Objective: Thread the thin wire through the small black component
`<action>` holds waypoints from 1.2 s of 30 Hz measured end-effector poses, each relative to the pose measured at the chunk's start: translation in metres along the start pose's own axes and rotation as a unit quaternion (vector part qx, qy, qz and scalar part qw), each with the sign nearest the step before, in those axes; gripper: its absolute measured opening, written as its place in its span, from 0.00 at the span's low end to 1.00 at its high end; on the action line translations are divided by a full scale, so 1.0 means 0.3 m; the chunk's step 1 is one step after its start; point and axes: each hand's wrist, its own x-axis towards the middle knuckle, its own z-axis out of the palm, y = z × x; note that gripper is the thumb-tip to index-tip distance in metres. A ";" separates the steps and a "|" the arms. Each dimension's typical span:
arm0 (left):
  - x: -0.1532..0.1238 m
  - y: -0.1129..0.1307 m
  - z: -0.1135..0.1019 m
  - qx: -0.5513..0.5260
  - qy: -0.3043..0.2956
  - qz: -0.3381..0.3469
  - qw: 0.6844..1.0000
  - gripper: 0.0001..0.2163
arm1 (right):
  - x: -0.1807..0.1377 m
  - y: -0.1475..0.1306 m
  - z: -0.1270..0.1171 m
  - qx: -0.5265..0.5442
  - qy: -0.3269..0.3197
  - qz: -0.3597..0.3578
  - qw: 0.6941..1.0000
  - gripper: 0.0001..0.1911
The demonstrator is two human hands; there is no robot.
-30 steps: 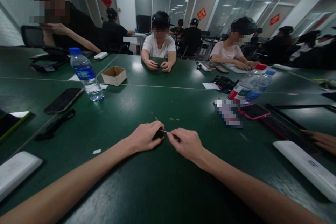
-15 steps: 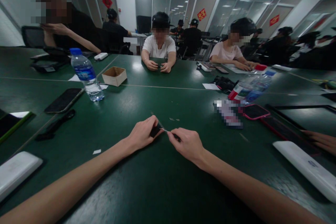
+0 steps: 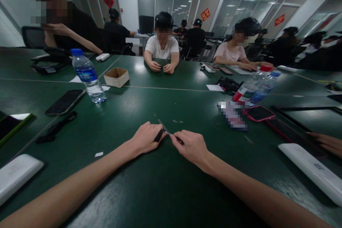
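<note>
My left hand [image 3: 145, 138] rests on the green table [image 3: 160, 185] with its fingers curled round a small black part [image 3: 158, 135]. My right hand [image 3: 190, 146] lies just to its right, pinching a thin dark tool [image 3: 173, 136] whose metal tip reaches into the black part. The two hands nearly touch at the table's middle. A few tiny pale scraps [image 3: 176, 121] lie just beyond them. What the black part is stays too small to name.
A water bottle [image 3: 88, 76], a dark phone [image 3: 64, 102], a black strap [image 3: 55, 128] and a small cardboard box [image 3: 116, 77] lie to the left. White cases [image 3: 16, 176] [image 3: 312, 171] flank me. A pink phone [image 3: 258, 113] and bottles [image 3: 253, 89] lie right. Several people sit opposite.
My left hand turned the black part slightly, lifting its fingers and then settling them again. The right hand barely moved.
</note>
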 end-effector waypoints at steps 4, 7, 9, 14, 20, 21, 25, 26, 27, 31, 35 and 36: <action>-0.001 0.002 -0.004 -0.013 -0.004 0.014 1.000 0.12 | 0.002 -0.002 -0.002 -0.016 0.003 -0.002 1.000 0.19; -0.002 0.001 -0.007 -0.015 -0.009 0.021 1.000 0.12 | 0.003 -0.002 -0.003 -0.024 0.005 -0.011 1.000 0.19; -0.002 -0.001 -0.008 -0.015 -0.012 0.025 1.000 0.12 | 0.002 -0.001 -0.003 -0.024 0.005 -0.017 1.000 0.19; -0.003 -0.002 -0.008 -0.009 -0.019 0.033 0.999 0.13 | -0.005 0.005 -0.003 -0.021 0.007 -0.039 0.999 0.19; -0.008 0.000 -0.007 -0.003 -0.025 0.046 0.999 0.14 | -0.009 0.019 -0.008 -0.008 0.027 -0.056 0.998 0.17; -0.007 -0.001 -0.006 -0.002 -0.026 0.044 0.999 0.14 | -0.011 0.014 -0.010 -0.006 0.033 -0.064 0.997 0.17; 0.004 -0.001 0.000 0.012 -0.033 0.015 0.999 0.14 | -0.026 -0.037 -0.015 0.008 0.033 -0.185 0.982 0.17; 0.006 -0.001 0.000 0.013 -0.033 0.010 0.999 0.13 | -0.030 -0.051 -0.015 0.013 0.027 -0.211 0.977 0.17; 0.008 0.001 0.000 0.012 -0.033 0.008 0.999 0.13 | -0.032 -0.061 -0.014 0.017 0.023 -0.221 0.975 0.17; 0.007 0.005 -0.005 0.004 -0.032 0.012 0.999 0.13 | -0.021 -0.045 -0.011 0.016 0.031 -0.137 0.990 0.17; 0.002 0.006 -0.007 0.006 -0.029 0.021 0.999 0.13 | 0.000 0.005 -0.010 -0.004 0.027 -0.049 0.998 0.18; 0.001 0.006 -0.007 0.008 -0.027 0.023 0.999 0.13 | 0.003 0.012 -0.009 -0.008 0.021 -0.040 0.999 0.19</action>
